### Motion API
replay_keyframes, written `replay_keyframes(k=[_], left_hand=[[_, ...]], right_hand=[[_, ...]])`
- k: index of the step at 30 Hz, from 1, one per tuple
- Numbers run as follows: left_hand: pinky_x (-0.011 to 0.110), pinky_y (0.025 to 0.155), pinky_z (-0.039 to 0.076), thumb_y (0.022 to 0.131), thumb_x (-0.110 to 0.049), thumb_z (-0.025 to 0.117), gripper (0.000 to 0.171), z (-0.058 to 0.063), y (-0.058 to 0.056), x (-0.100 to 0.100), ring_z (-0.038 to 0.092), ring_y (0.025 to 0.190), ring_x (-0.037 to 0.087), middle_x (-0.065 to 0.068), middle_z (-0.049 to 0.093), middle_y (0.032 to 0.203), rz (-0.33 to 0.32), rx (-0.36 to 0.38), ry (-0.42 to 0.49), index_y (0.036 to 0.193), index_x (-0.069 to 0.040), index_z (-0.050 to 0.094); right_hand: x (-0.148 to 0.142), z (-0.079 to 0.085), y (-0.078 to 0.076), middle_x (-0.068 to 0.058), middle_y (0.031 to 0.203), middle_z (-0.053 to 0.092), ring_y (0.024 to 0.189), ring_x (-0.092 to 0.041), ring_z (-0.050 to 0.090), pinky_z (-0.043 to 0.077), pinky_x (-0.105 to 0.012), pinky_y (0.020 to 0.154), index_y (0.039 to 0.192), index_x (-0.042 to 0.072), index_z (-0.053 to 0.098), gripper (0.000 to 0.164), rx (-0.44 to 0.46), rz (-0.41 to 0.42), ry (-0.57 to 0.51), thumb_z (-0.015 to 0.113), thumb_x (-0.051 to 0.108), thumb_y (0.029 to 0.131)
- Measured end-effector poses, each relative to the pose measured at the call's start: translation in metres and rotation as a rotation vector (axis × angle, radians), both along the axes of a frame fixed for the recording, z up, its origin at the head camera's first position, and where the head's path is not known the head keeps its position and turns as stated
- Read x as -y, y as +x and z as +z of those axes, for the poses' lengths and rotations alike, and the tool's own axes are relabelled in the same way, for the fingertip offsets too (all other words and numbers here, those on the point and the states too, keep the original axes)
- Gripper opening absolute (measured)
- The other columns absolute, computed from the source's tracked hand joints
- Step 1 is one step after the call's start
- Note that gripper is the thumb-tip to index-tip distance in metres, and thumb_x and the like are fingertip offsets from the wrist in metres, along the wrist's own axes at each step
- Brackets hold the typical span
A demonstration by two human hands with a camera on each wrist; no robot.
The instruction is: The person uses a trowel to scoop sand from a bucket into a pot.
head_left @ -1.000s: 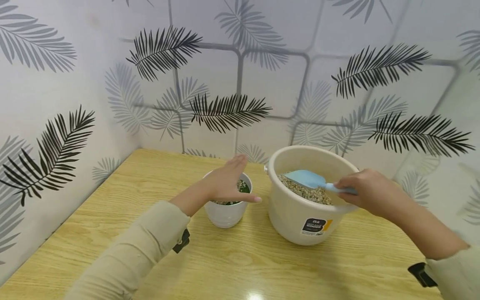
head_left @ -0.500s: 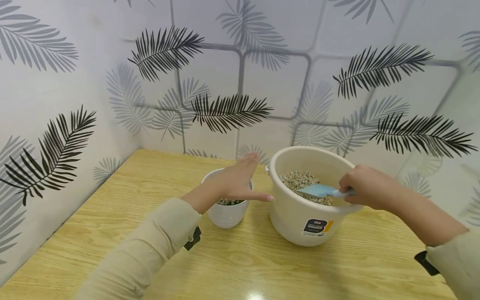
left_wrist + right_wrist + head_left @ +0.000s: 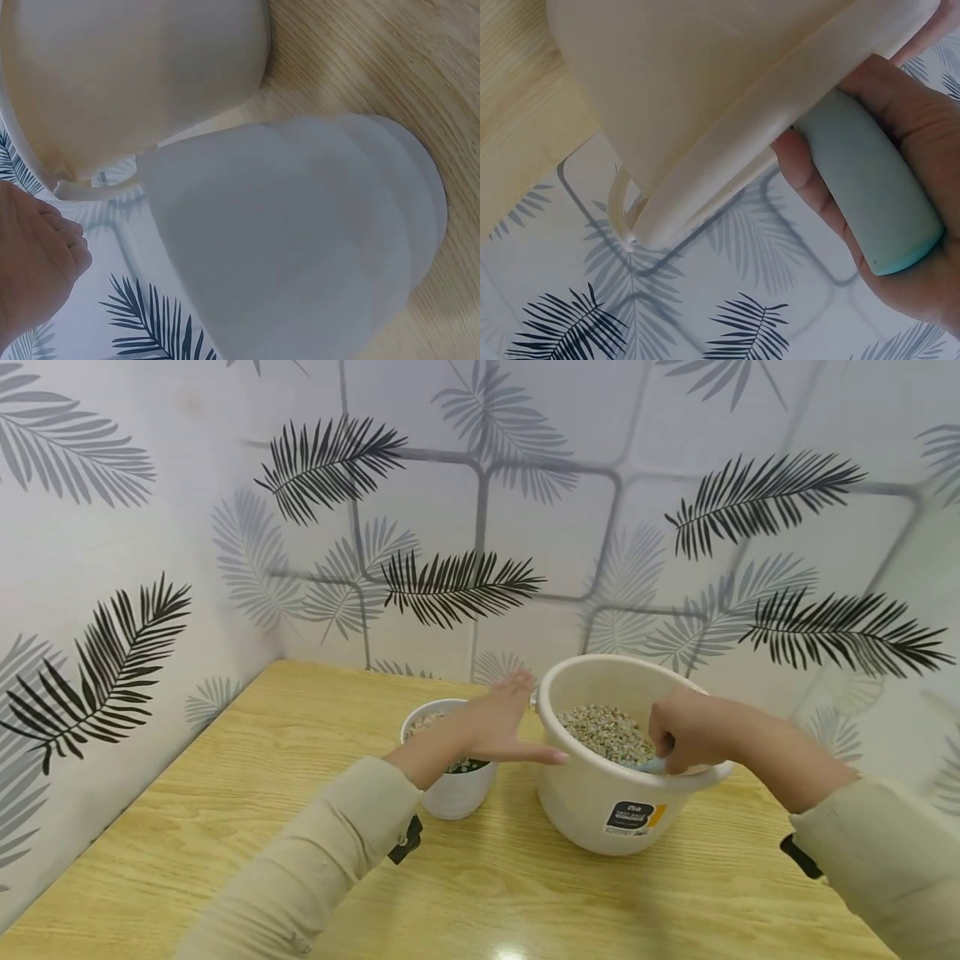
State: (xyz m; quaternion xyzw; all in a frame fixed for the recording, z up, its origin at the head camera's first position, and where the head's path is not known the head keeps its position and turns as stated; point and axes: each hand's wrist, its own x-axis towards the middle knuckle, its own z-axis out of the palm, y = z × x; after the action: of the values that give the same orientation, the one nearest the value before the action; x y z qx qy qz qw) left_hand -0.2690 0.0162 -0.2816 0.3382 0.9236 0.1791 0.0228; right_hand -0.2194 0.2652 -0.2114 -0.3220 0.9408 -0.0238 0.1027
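Observation:
My right hand (image 3: 693,731) grips the handle of a light blue hand trowel (image 3: 874,191) over the near right part of a cream bucket (image 3: 573,797). The trowel's blade is hidden inside the bucket behind the rim and the hand. Coarse tan and grey gravel (image 3: 603,729) fills the bucket's lower part. My left hand (image 3: 491,727) is spread above a small white pot (image 3: 457,797), thumb stretched toward the bucket's left rim. Some gravel and dark green show in the pot, partly covered by this hand. The left wrist view shows the pot's ribbed side (image 3: 292,225) beside the bucket.
Pot and bucket stand close together on a light wood table (image 3: 300,735). A wall with printed leaves (image 3: 450,510) rises right behind them, and another wall borders the table's left edge. The bucket's handle (image 3: 619,202) hangs at its rim.
My right hand has moved left and down into the bucket with the trowel, whose blade has dropped out of sight. My left hand has shifted right, toward the bucket's rim.

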Motion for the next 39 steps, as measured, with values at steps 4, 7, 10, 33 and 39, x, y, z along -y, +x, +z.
replay_keyframes(k=[4, 7, 10, 33, 39], left_hand=[[0.038, 0.118, 0.006, 0.076, -0.063, 0.061, 0.108, -0.001, 0.000, -0.003, 0.002, 0.145, 0.025, 0.013, 0.005, 0.157, -0.014, 0.000, 0.037, 0.150, -0.008, 0.006], [0.039, 0.118, 0.006, 0.075, -0.065, 0.061, 0.111, -0.002, 0.000, -0.006, 0.001, 0.145, 0.026, 0.014, 0.003, 0.157, -0.014, -0.001, 0.024, 0.150, -0.007, 0.005], [0.039, 0.118, 0.007, 0.073, -0.068, 0.060, 0.116, -0.003, -0.002, -0.010, 0.001, 0.145, 0.027, 0.016, 0.001, 0.156, -0.003, -0.005, 0.011, 0.150, -0.005, 0.001], [0.036, 0.119, 0.008, 0.072, -0.072, 0.058, 0.121, 0.000, -0.002, -0.024, 0.003, 0.145, 0.027, 0.019, 0.004, 0.156, 0.048, -0.010, -0.017, 0.148, 0.001, 0.000], [0.037, 0.119, 0.009, 0.072, -0.071, 0.058, 0.120, -0.001, -0.001, -0.024, 0.004, 0.145, 0.027, 0.020, 0.005, 0.156, 0.038, -0.001, 0.003, 0.148, 0.001, 0.000]], right_hand=[[0.006, -0.007, -0.010, 0.011, 0.049, 0.016, 0.046, -0.004, 0.016, 0.013, -0.017, 0.049, 0.049, 0.021, 0.023, 0.054, -0.050, 0.042, 0.010, 0.069, -0.005, 0.063], [0.007, -0.014, -0.015, 0.013, 0.047, 0.020, 0.045, -0.002, 0.020, 0.014, -0.016, 0.048, 0.048, 0.021, 0.025, 0.054, -0.114, 0.058, 0.012, 0.072, 0.000, 0.063], [0.003, -0.020, -0.015, 0.013, 0.049, 0.021, 0.048, -0.003, 0.019, 0.015, -0.016, 0.049, 0.048, 0.021, 0.027, 0.052, -0.141, 0.059, -0.024, 0.072, 0.000, 0.062], [-0.011, -0.037, -0.015, 0.015, 0.053, 0.032, 0.052, 0.001, 0.024, 0.019, -0.015, 0.049, 0.048, 0.017, 0.048, 0.027, -0.161, 0.071, -0.098, 0.067, 0.000, 0.059], [-0.012, -0.042, -0.017, 0.014, 0.057, 0.049, 0.055, 0.002, 0.034, 0.029, -0.016, 0.049, 0.055, 0.019, 0.061, 0.019, -0.171, 0.056, -0.125, 0.071, 0.005, 0.063]])
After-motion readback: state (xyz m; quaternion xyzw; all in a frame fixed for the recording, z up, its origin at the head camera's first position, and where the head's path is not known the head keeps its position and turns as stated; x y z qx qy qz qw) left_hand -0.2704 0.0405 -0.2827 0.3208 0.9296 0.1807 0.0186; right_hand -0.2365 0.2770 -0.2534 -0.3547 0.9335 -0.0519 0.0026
